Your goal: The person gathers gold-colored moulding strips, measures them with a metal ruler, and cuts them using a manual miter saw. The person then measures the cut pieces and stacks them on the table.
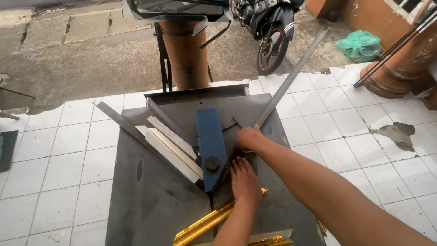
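Gold moulding (207,222) seems stiff, light; left hand (245,182) presses it flat, right hand (248,138) clamped on steel lever (291,77).

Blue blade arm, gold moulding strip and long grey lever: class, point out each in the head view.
blue blade arm (210,136): head view, middle of its flat face.
gold moulding strip (205,222): head view, ridged middle.
long grey lever (296,73): head view, mid-shaft.

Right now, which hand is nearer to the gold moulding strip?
Left. The left hand presses flat on the gold moulding strip; the right hand grips the long grey metal lever, farther up.
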